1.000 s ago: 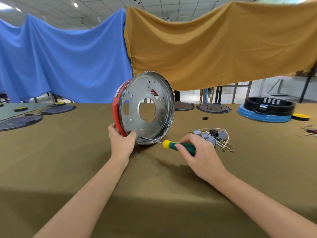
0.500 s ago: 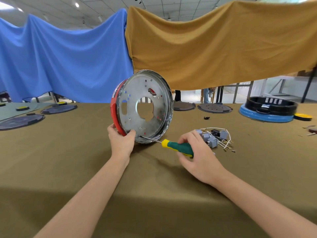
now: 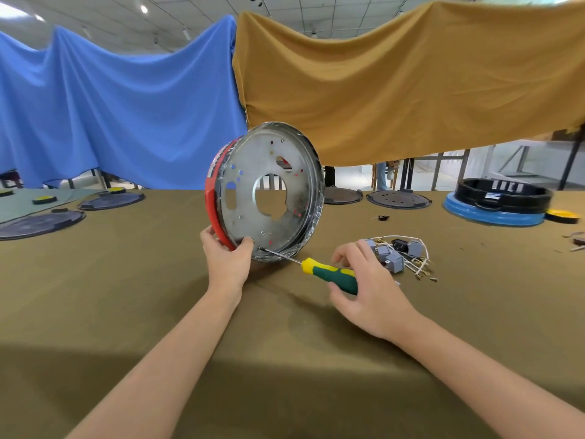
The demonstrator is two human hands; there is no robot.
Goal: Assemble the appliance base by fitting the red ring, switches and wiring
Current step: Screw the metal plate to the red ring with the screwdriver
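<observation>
One screwdriver point(image 3: 329, 274), green and yellow in the handle, is gripped by the right hand point(image 3: 367, 286): thumb below, fingers curled over the top, forearm entering from 5 o'clock. Its shaft runs toward 10 o'clock, and the tip meets the lower face of one metal base plate point(image 3: 272, 198) near the rim.

The left hand point(image 3: 226, 258) clamps the plate's lower edge at 7 o'clock of the disc, thumb on the near face, fingers wrapped behind over one red ring point(image 3: 212, 198). The forearm enters from 7 o'clock. The plate stands on edge on the olive table cloth point(image 3: 126, 296), tilted slightly, its large centre hole open to view. The ring sits against the plate's far side, showing along the left rim.

At 3 o'clock of the right hand, just beside the fingers, lies one bundle of grey switches point(image 3: 392, 255) with white wiring point(image 3: 414, 245); the exact switch count cannot be told.

Further out: one black housing on a blue ring point(image 3: 497, 204) at 2 o'clock, two dark discs point(image 3: 399, 198) behind the plate, three dark discs point(image 3: 41, 221) at 10 o'clock. One blue cloth point(image 3: 110, 106) and one mustard cloth point(image 3: 411, 83) hang behind.
</observation>
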